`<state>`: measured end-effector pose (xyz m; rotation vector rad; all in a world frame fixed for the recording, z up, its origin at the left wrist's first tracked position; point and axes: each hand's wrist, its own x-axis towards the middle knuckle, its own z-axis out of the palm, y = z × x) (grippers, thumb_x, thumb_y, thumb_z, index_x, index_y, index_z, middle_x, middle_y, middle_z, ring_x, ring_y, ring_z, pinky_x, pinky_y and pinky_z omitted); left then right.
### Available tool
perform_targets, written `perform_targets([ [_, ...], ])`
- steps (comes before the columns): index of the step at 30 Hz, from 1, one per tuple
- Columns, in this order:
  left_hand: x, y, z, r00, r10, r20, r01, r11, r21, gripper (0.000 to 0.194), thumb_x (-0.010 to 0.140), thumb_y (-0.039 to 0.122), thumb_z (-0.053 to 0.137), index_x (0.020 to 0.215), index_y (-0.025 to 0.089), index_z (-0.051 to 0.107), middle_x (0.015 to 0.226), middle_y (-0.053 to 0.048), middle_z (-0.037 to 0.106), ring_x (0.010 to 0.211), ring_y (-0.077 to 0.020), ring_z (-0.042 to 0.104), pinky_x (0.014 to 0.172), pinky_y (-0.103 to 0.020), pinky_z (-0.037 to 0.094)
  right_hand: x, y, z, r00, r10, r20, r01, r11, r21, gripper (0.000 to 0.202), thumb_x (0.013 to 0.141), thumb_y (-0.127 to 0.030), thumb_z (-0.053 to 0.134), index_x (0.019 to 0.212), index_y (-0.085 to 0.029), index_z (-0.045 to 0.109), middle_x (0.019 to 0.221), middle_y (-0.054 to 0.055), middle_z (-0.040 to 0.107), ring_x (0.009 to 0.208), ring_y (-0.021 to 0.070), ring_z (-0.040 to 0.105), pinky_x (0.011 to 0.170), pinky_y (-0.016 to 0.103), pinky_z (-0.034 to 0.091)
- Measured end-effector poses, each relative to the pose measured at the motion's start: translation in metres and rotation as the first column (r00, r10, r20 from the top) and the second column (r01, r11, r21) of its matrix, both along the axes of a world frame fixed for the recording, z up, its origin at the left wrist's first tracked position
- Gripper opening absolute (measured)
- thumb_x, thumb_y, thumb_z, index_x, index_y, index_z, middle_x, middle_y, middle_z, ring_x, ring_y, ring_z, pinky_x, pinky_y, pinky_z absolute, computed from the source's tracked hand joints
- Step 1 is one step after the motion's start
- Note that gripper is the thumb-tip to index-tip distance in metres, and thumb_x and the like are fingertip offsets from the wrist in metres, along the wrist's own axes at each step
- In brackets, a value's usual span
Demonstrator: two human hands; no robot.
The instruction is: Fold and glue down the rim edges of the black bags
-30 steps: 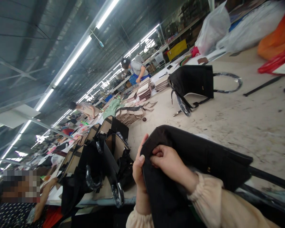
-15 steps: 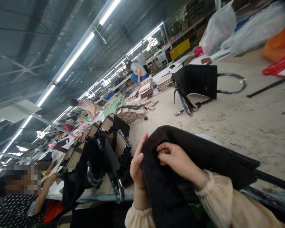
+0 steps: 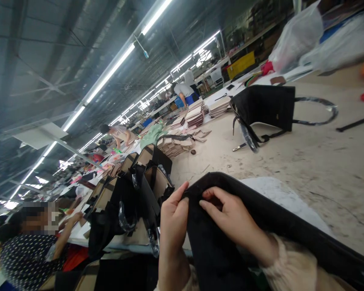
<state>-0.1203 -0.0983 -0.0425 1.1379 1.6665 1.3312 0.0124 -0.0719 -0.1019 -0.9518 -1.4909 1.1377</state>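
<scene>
A black bag (image 3: pixel 212 246) lies in front of me, tilted, its long rim running toward the lower right. My left hand (image 3: pixel 173 222) grips its near left corner, fingers behind the edge and thumb pressed against it. Just to the right, my right hand (image 3: pixel 235 216) is closed, its thumb and curled fingers pinching the dark fabric inside the rim near that corner. Whether anything small sits between those fingertips is hidden. Much of the bag's lower part falls out of the picture.
Another black bag (image 3: pixel 265 107) with plastic-wrapped handles lies on its side across the worktable (image 3: pixel 321 161). Several black bags with cardboard inside (image 3: pixel 156 182) crowd the left. Stacked brown panels (image 3: pixel 195 115) stand behind. A co-worker in a dotted top (image 3: pixel 30 254) reaches in at lower left.
The view has swung left, and things on the table appear farther right. My left thumb has come down onto the bag's edge. My right hand still works inside the rim, with thumb and fingers now more visible.
</scene>
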Motion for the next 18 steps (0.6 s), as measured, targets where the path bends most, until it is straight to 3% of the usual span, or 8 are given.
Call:
perform_targets([
  [3,-0.001,-0.001,0.001,0.999,-0.022,-0.042,0.022,1.000,0.020,0.046,0.070,0.025,0.066,0.115,0.017,0.065,0.109,-0.009,0.070,0.094,-0.0235,0.066,0.077,-0.030,0.053,-0.004,-0.003,0.001,1.000,-0.017,-0.005,0.017,1.000,-0.019,0.016,0.081,-0.033,0.058,0.091,-0.020,0.059,0.088,0.002,0.067,0.079,0.0152,0.063,0.071,0.026,0.049],
  [8,0.013,0.003,-0.002,1.000,-0.030,-0.001,0.030,0.998,0.061,0.042,0.076,0.027,0.064,0.116,0.017,0.064,0.119,-0.010,0.065,0.113,-0.0256,0.058,0.102,-0.037,0.041,-0.012,-0.002,0.004,0.998,-0.055,-0.024,0.051,0.985,-0.162,0.024,0.074,-0.038,0.065,0.087,-0.019,0.057,0.082,0.003,0.067,0.072,0.0161,0.065,0.068,0.027,0.051],
  [12,0.026,0.007,-0.006,0.997,-0.007,-0.079,0.013,0.997,0.076,0.039,0.080,0.026,0.058,0.119,0.019,0.063,0.128,-0.007,0.059,0.120,-0.0245,0.053,0.108,-0.036,0.035,-0.013,0.006,0.007,0.987,-0.124,-0.106,0.094,0.962,-0.255,0.022,0.070,-0.035,0.066,0.081,-0.018,0.056,0.076,0.003,0.067,0.069,0.0160,0.065,0.064,0.026,0.051],
  [18,0.035,0.009,-0.003,0.986,0.066,-0.154,-0.052,0.994,0.092,0.039,0.081,0.021,0.055,0.118,0.014,0.063,0.124,-0.009,0.062,0.117,-0.0239,0.055,0.106,-0.035,0.037,-0.014,0.010,0.011,0.984,-0.145,-0.101,0.116,0.961,-0.250,0.012,0.070,-0.027,0.062,0.076,-0.018,0.058,0.071,0.002,0.066,0.064,0.0148,0.063,0.061,0.025,0.049],
])
